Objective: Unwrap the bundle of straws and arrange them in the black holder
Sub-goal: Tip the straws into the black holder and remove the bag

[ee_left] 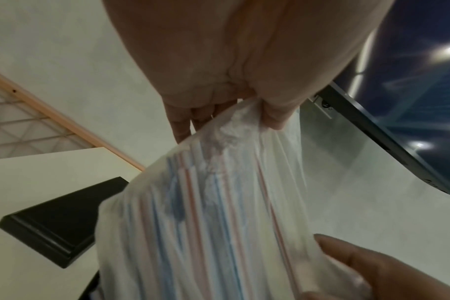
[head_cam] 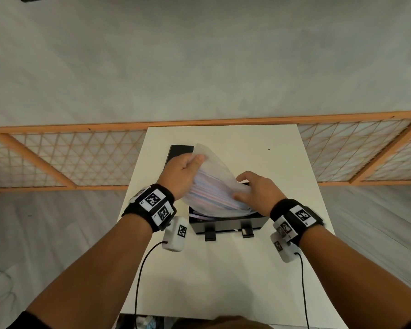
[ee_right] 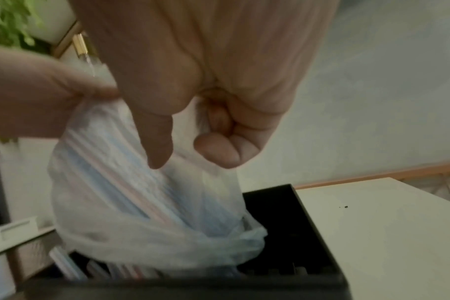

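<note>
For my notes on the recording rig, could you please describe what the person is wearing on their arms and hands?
Both forearms are bare, with no sleeves or gloves. The left hand and right hand each have a black wristband carrying white tiles printed with black square fiducial markers. A small white camera box, also marked, hangs below each wrist, with a thin black cable trailing back toward the body.

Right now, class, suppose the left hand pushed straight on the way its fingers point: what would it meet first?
The left hand points away from the person while pinching the translucent white plastic wrapper. Just beyond its fingertips lies the flat black rectangular lid on the white table, probably first contact, though height is unclear.
</note>
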### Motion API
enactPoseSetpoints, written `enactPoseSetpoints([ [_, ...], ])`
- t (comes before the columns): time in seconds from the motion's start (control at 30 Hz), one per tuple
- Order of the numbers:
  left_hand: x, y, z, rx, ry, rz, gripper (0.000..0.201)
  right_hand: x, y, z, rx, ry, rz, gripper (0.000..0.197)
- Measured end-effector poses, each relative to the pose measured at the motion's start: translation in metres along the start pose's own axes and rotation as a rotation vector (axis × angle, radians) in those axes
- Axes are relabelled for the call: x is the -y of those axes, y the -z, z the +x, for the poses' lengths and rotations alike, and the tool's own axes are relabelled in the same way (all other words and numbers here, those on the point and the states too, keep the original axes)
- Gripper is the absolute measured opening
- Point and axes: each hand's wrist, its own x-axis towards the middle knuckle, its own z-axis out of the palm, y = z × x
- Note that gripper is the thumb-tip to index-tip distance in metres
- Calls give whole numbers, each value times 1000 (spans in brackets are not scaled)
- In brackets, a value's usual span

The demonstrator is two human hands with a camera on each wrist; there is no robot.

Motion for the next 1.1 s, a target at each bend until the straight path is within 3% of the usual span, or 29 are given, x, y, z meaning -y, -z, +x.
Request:
enactPoseSetpoints([
  [0.13,3,13,-2,-14,43,-29,33,1,18,-13,-9,150,65,10],
  [0.2,-2,15,-4,-16,49,-35,34,0,22,-17,-28,196,74,26],
  [0.37,-14,18,-4,-47,-14,-52,34,-3,29,-23,-111,166,98,43],
  [0.5,-22,20,-4,-55,-88,-20,29,-8,28,-24,-134,141,140,22],
  [0.7,-10,27,-6,107,13,31,21,-2,32,-30,-123,105,457,18],
  [0.83,-7,29,-7,-15,-21,-9,21,-3,33,-29,-125,98,545,20],
  [1.1,-34,36,-2,-54,-147,-71,11,3,40,-33,-231,218,381,20],
])
